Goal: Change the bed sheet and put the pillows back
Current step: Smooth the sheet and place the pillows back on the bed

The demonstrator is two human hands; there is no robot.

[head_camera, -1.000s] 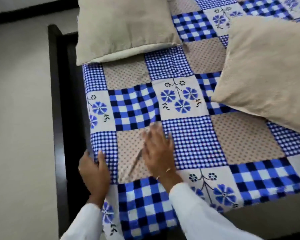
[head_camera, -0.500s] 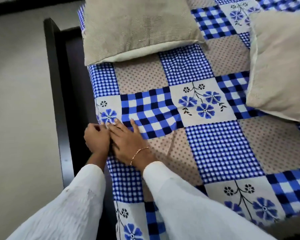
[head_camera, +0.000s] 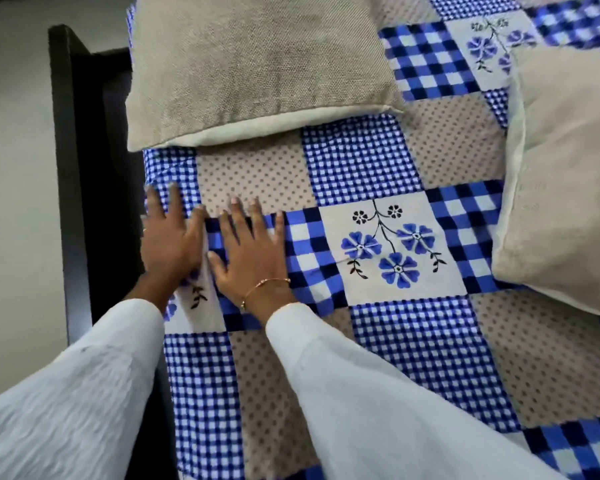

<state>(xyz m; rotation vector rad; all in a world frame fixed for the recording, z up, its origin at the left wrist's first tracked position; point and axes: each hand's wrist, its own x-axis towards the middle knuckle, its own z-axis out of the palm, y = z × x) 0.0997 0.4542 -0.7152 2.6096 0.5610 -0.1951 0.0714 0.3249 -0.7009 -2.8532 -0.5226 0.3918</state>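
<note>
A patchwork bed sheet (head_camera: 357,161) with blue checks, dotted beige squares and blue flowers covers the mattress. My left hand (head_camera: 168,237) lies flat on it at the bed's left edge, fingers spread. Right beside it, my right hand (head_camera: 252,251) presses flat on a blue checked square, a thin bracelet on the wrist. A beige pillow (head_camera: 257,64) lies just beyond my hands at the top left. A second beige pillow (head_camera: 565,181) lies at the right. Neither hand holds anything.
A dark wooden bed frame (head_camera: 73,174) runs along the left side of the mattress. Beyond it is pale floor (head_camera: 14,202). My white sleeves (head_camera: 378,410) fill the lower part of the view.
Both hands have slid along the left edge of the sheet toward the near pillow, flattening out with fingers spread. The view has moved closer to the pillows.
</note>
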